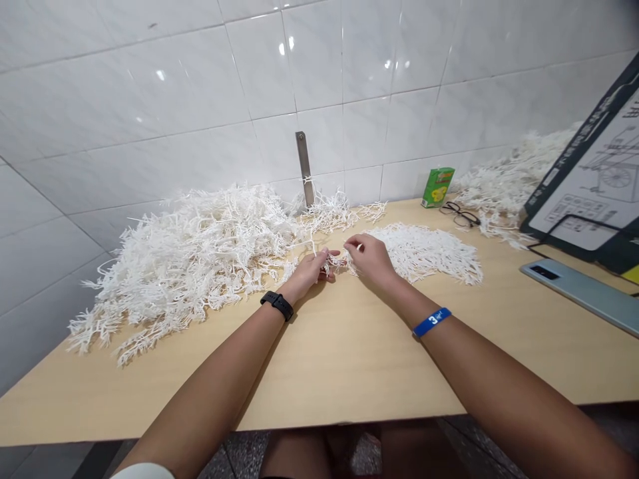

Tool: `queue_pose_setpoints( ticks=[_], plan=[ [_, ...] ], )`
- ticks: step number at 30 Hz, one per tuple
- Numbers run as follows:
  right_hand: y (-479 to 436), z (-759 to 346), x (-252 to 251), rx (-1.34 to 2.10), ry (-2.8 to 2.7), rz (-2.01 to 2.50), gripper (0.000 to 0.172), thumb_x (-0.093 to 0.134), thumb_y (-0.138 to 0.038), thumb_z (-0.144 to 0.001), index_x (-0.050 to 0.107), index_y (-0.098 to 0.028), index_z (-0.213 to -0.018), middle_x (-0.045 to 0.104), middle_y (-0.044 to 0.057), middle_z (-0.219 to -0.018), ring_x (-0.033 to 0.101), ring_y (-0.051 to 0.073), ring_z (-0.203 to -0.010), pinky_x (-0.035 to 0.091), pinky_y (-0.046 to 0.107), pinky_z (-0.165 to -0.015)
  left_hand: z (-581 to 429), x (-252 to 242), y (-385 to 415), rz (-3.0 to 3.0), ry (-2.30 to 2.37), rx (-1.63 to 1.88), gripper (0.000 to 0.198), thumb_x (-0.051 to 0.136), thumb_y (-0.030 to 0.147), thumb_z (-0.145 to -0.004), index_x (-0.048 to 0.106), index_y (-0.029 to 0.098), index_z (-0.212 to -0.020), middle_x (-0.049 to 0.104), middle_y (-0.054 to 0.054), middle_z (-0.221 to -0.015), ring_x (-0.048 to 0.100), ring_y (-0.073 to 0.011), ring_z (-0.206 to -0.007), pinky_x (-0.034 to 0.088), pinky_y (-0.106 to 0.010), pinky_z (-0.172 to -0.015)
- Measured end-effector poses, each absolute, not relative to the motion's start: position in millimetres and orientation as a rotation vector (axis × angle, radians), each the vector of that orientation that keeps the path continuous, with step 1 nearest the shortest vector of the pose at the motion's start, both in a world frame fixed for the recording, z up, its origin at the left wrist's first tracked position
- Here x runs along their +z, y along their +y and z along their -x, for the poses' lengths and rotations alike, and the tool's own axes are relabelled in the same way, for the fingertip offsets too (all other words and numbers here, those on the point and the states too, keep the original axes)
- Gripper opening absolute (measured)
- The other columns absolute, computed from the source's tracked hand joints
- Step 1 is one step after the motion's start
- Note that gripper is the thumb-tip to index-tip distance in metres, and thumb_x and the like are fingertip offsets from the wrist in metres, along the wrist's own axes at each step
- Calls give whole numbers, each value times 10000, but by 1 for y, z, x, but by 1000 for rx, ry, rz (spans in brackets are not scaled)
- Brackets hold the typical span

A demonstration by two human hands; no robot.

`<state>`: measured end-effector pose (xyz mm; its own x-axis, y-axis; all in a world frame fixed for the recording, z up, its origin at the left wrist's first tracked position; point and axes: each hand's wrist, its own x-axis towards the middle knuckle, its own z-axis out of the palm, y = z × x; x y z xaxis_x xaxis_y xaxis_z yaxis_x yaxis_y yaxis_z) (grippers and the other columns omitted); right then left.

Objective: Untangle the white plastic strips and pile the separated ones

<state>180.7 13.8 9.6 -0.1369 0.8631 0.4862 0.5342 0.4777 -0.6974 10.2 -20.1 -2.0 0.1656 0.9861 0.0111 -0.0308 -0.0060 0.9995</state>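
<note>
Left grip (310, 271) and right grip (367, 258) pinching a white branching tuft (335, 261) between them, just beside the flat white pile (414, 253) on the counter (339, 366)

Matt white plastic sprigs (190, 266) lie on a smooth wooden tabletop (344, 372).

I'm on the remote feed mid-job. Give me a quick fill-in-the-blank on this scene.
The left hand has a black band at its wrist, and the right hand has a ____ one.
The larger heap of white branched strands lies to the ____ of the hands.
The phone lies on the table with its camera side ____.

Missing words: blue; left; up.
</note>
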Motion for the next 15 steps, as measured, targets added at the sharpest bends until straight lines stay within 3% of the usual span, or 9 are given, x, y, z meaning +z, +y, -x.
queue_pose_setpoints(
  ticks=[5, 15],
  plan=[
    [8, -171, 6, 645, -1950, 976, 163, 546, -179, -824, 705, -183, -860, 685, 36, -851, 582, 148, -753, 421, 267, -703, -10, -4, -20, -1326, 1043, 1086, 567, 536, 661, -823, 625, 105, -885, 609, -50, -644, 593, -132, -580, 505, -292, -657],
    [6, -171, 6, 667, -2043, 999, 125, 537, -186, -820, 660, -167, -805, 649, 30, -791, 557, 150, -726, 391, 265, -673, -8, 4, -26, -1552, 1062, 943, 561, 487, 667, -845, 635, 127, -816, 635, -67, -642, 597, -139, -611, 436, -262, -622]
  ],
)
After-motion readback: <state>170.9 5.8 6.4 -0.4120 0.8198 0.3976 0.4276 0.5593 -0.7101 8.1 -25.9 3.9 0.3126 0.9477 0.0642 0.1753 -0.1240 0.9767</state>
